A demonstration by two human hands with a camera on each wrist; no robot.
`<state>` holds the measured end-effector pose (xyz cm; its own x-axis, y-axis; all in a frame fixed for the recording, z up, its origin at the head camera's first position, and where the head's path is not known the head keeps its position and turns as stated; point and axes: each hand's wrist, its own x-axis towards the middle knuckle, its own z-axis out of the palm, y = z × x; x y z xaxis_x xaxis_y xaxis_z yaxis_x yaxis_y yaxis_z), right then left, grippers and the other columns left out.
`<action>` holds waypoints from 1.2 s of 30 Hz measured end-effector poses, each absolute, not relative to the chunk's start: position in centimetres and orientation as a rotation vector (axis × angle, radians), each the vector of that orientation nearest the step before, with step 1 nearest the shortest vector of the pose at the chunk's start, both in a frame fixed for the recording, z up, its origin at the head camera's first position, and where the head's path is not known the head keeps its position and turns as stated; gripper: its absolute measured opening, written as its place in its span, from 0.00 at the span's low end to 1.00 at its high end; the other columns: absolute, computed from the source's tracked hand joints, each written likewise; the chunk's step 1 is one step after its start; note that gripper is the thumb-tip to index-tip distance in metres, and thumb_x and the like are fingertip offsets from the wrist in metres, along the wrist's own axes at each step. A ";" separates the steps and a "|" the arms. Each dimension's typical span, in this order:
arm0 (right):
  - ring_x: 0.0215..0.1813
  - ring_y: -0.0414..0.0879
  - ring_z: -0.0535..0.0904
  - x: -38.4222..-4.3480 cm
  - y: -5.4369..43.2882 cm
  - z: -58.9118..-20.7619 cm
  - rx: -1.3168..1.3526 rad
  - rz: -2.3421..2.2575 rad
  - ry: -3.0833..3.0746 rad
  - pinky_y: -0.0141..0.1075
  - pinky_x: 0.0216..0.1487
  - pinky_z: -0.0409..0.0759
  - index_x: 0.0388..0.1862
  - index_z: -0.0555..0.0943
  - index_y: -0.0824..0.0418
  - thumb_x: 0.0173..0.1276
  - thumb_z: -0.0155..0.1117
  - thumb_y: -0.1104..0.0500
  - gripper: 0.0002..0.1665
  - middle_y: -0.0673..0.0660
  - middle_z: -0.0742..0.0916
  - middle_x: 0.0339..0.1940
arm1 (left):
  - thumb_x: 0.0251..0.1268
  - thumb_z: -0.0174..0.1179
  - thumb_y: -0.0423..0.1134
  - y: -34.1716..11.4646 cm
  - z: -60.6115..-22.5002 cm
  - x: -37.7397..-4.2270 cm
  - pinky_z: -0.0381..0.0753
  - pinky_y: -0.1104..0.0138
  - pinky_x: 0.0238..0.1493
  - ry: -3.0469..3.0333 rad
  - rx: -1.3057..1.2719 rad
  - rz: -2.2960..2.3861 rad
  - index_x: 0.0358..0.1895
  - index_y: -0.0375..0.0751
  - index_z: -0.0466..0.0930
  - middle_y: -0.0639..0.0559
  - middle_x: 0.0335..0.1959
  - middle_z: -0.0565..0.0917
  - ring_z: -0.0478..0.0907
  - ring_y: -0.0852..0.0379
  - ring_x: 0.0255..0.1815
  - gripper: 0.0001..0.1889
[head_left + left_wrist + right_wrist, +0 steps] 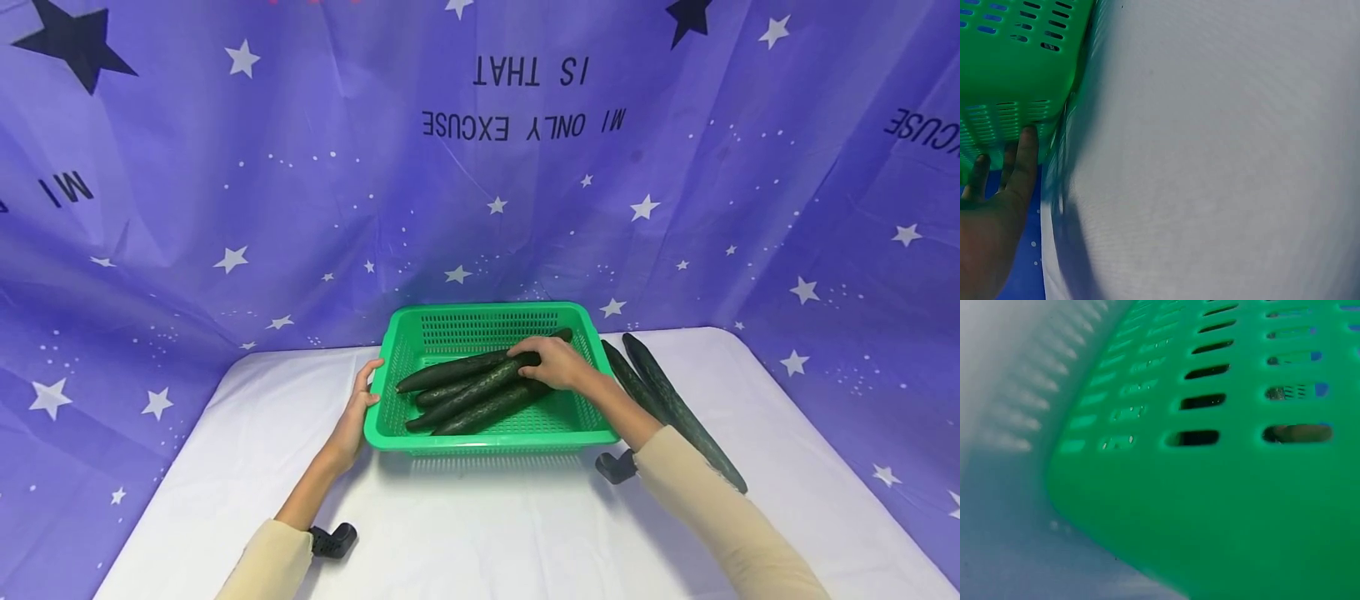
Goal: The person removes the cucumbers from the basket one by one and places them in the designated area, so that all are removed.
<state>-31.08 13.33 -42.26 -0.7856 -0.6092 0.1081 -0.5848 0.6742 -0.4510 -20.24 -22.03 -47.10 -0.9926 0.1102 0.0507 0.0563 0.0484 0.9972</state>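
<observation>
The right hand (553, 364) pinches a long dark-green cucumber (471, 398), likely firm and best held mid-length; the spread left hand (349, 427) touches the left edge of the slotted green plastic basket (487, 442).

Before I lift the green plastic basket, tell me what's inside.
At least four dark green cucumbers lie overlapping in the green plastic basket. The right grip covers parts of some; what lies directly beneath them cannot be seen.
</observation>
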 end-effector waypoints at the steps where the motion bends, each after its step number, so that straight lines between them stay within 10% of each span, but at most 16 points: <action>1: 0.66 0.56 0.74 -31.1 13.3 -42.3 -1.019 -0.712 2.820 0.53 0.63 0.70 0.61 0.82 0.55 0.66 0.70 0.58 0.23 0.57 0.81 0.63 | 0.67 0.34 0.39 -22.0 -47.1 -20.2 0.65 0.67 0.57 2.244 0.178 2.136 0.78 0.49 0.45 0.40 0.76 0.49 0.64 0.45 0.61 0.34; 9: 0.70 0.56 0.68 -31.5 13.2 -42.3 -1.126 -0.513 2.795 0.64 0.71 0.45 0.65 0.79 0.49 0.65 0.72 0.56 0.29 0.55 0.79 0.66 | 0.67 0.34 0.38 -22.0 -47.2 -20.1 0.67 0.68 0.55 2.247 0.171 2.143 0.78 0.49 0.45 0.39 0.75 0.51 0.65 0.45 0.59 0.34; 26: 0.65 0.58 0.70 -31.0 13.8 -42.3 -1.303 -0.566 2.809 0.60 0.64 0.62 0.62 0.81 0.49 0.66 0.70 0.59 0.25 0.55 0.80 0.65 | 0.67 0.35 0.40 -21.9 -47.2 -20.2 0.50 0.52 0.67 2.247 0.203 2.142 0.79 0.49 0.44 0.41 0.78 0.42 0.48 0.42 0.72 0.35; 36: 0.63 0.58 0.70 -29.7 14.6 -40.8 -1.424 -0.731 2.791 0.60 0.62 0.62 0.61 0.81 0.52 0.64 0.71 0.62 0.25 0.57 0.80 0.64 | 0.66 0.34 0.40 -21.8 -47.0 -20.1 0.53 0.57 0.64 2.235 0.187 2.147 0.79 0.49 0.44 0.40 0.77 0.46 0.54 0.44 0.68 0.35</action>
